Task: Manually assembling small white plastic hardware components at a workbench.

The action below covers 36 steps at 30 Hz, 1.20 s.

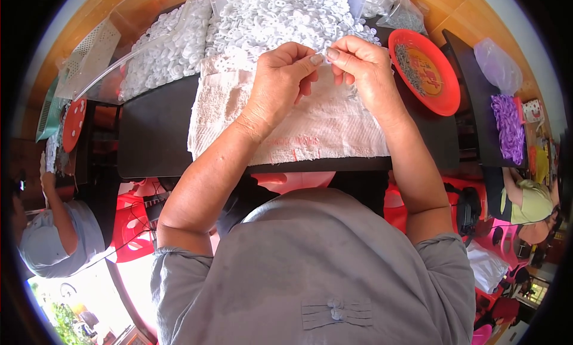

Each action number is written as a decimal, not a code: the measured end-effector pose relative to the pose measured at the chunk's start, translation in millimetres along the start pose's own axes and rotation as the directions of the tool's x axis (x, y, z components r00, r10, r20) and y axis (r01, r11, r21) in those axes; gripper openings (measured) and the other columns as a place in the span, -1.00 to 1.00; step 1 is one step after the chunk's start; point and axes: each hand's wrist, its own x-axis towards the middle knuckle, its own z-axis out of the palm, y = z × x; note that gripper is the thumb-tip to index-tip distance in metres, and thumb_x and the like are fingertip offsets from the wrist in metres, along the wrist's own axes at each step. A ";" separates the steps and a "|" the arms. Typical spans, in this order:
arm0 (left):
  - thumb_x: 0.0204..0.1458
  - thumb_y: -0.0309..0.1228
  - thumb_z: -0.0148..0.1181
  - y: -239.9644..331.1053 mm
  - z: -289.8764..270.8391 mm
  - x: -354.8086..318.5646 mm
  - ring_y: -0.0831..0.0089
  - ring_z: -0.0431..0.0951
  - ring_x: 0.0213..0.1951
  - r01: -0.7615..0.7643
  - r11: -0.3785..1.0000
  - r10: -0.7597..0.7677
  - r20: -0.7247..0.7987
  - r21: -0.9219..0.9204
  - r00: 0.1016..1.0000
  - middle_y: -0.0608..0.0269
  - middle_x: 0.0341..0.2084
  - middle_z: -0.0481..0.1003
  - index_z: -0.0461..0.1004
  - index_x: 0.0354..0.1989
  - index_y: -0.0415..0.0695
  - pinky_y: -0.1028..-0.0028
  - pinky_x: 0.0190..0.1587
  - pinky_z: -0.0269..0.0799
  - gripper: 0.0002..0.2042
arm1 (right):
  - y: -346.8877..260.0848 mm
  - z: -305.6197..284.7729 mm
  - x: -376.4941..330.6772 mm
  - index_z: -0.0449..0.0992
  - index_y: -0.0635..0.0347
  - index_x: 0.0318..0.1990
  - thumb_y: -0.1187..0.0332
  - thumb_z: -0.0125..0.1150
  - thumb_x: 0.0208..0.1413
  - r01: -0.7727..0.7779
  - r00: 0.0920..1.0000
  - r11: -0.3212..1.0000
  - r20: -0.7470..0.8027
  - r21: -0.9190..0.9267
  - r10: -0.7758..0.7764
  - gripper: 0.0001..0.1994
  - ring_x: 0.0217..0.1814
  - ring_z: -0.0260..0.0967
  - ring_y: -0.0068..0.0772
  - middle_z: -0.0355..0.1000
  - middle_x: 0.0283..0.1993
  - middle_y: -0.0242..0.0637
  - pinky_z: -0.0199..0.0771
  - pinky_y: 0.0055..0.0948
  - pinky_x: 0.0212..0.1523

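Nearest, a person in a grey short-sleeved shirt [334,255] is sitting at a black table [155,133], both bare forearms reaching fwd. The L hand [285,70] is pinching w/ thumb and index fingertip pressed together, its other fingers curling under. The R hand [365,67] is mirroring it, thumb and index closing at the tips, remaining fingers bending loosely. Tips of both hands are almost meeting, and btwn them they are holding a tiny pale piece [324,53]; it's mostly hidden, so its exact shape can't be told.

Under the hands, a whitish towel [224,106] w/ faded red print is covering the middle of the table. To the R, a red oval plate [449,100] is resting on the tabletop, w/ thin grey bits [407,70] gathering along its L side.

Beyond the towel, a big heap of small white plastic pieces [274,14] is spreading across the far side; more are filling a clear bin [98,77] at far L. A clear bag [406,17] is lying past the plate.

Farther off R, a purple bundle [510,133] is lying on another dark table [477,109]. In the bg, a person in a blue-grey top [62,237] is sitting L, and another in a yellow-green top [530,202] is sitting R.
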 end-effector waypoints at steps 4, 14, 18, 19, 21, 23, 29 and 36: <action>0.15 -0.38 0.16 -2.0 -1.0 0.8 0.68 0.29 -0.68 0.015 0.999 -0.015 -0.001 -0.032 1.000 0.37 -0.65 0.39 0.47 -0.35 -0.24 0.65 -0.67 0.12 -0.83 | 4.2 2.1 1.6 0.50 0.25 -0.38 0.35 0.15 0.16 0.013 0.999 1.000 0.035 -0.010 -0.013 -0.84 -0.53 0.25 -0.70 0.35 -0.55 -0.47 0.16 -0.68 -0.52; 0.10 -0.44 0.19 -10.5 0.0 2.5 0.67 0.24 -0.74 0.059 0.993 -0.065 -0.057 -0.105 0.996 0.36 -0.68 0.38 0.47 -0.41 -0.25 0.63 -0.74 0.03 -0.86 | 10.1 12.8 -1.6 0.48 0.25 -0.40 0.37 0.15 0.16 0.003 1.000 1.000 0.028 -0.020 -0.003 -0.85 -0.56 0.22 -0.70 0.32 -0.55 -0.50 0.17 -0.67 -0.54; 0.11 -0.42 0.17 -6.1 -2.5 2.8 0.65 0.28 -0.71 0.066 0.996 -0.069 -0.043 -0.062 0.997 0.34 -0.66 0.40 0.47 -0.41 -0.25 0.62 -0.72 0.08 -0.85 | 9.5 9.0 -0.5 0.48 0.25 -0.40 0.35 0.16 0.15 -0.022 0.999 0.999 0.030 -0.023 0.023 -0.84 -0.57 0.21 -0.70 0.31 -0.56 -0.50 0.17 -0.66 -0.54; 0.12 -0.39 0.16 -4.5 -4.8 4.6 0.63 0.30 -0.70 0.064 0.996 -0.067 -0.037 -0.060 0.997 0.33 -0.65 0.41 0.48 -0.41 -0.25 0.61 -0.70 0.11 -0.83 | 7.5 8.5 -0.6 0.48 0.25 -0.40 0.35 0.16 0.15 -0.026 0.999 0.999 0.029 -0.024 0.027 -0.84 -0.57 0.21 -0.70 0.31 -0.56 -0.50 0.17 -0.66 -0.54; 0.12 -0.34 0.14 1.2 -10.0 4.6 0.59 0.35 -0.65 0.054 0.998 -0.056 -0.055 -0.031 0.997 0.31 -0.62 0.44 0.50 -0.37 -0.28 0.59 -0.64 0.18 -0.79 | 1.4 8.7 1.2 0.47 0.28 -0.45 0.38 0.19 0.10 -0.036 0.999 0.998 0.029 0.053 0.035 -0.84 -0.58 0.17 -0.71 0.27 -0.61 -0.51 0.20 -0.61 -0.57; 0.11 -0.34 0.14 1.1 -12.4 4.9 0.58 0.35 -0.65 0.018 0.999 -0.023 -0.118 -0.044 0.993 0.31 -0.62 0.44 0.50 -0.35 -0.29 0.59 -0.65 0.18 -0.79 | 13.1 4.0 5.3 0.46 0.26 -0.44 0.33 0.18 0.12 -0.023 0.997 0.999 0.069 -0.035 0.026 -0.81 -0.59 0.20 -0.64 0.30 -0.60 -0.47 0.21 -0.57 -0.56; 0.07 -0.38 0.17 -1.7 -18.5 9.2 0.57 0.36 -0.65 -0.010 0.991 -0.017 -0.194 -0.135 0.981 0.28 -0.62 0.45 0.51 -0.33 -0.30 0.59 -0.66 0.17 -0.81 | 28.5 8.3 -0.5 0.42 0.26 -0.45 0.34 0.14 0.06 0.427 0.899 0.443 0.319 -0.788 -0.299 -0.83 -0.53 0.39 -0.14 0.42 -0.50 -0.19 0.34 -0.24 -0.49; 0.02 -0.44 0.22 -1.4 -17.0 6.3 0.58 0.37 -0.66 -0.002 0.991 -0.023 -0.184 -0.134 0.983 0.28 -0.62 0.46 0.51 -0.35 -0.30 0.59 -0.66 0.18 -0.85 | 28.0 15.3 -7.6 0.49 0.20 -0.34 0.43 0.09 -0.01 0.428 0.899 0.216 0.390 -0.877 -0.200 -0.90 -0.44 0.46 -0.01 0.45 -0.44 -0.07 0.39 -0.10 -0.43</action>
